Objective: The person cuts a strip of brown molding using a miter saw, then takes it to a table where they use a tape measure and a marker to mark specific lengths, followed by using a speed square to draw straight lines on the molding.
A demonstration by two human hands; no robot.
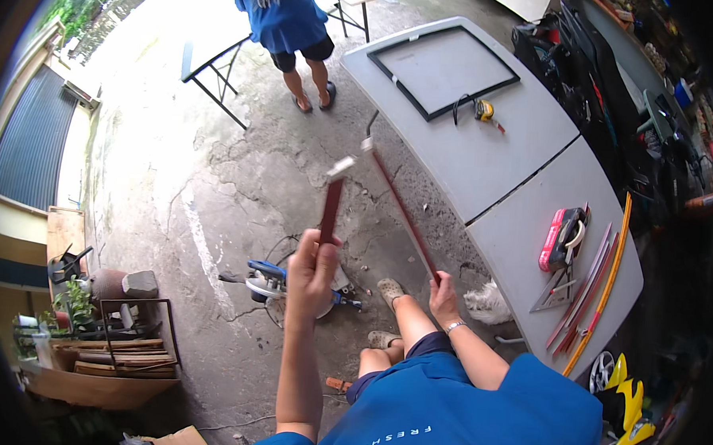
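My left hand [313, 270], raised in front of me, is closed around a short dark red strip [331, 212]. A whitish piece covers or forms the strip's upper end. Lower and to the right, my right hand [444, 301] grips one end of a longer, narrow dark red strip [403, 210]. This strip slants up and away to the left and has a pale tip. The two strips are apart, their far ends close together in the view. Below and behind my left hand, a blue and grey power saw [268, 276] sits on the concrete floor, partly hidden by my arm.
A grey folding table [532, 206] stands to my right. It carries a black rectangular frame [475, 92], a yellow tape measure [484, 110], a pink-and-black tape dispenser [558, 241] and several long strips [588, 300]. Another person [290, 21] stands ahead. Wood pieces [124, 357] lie at left.
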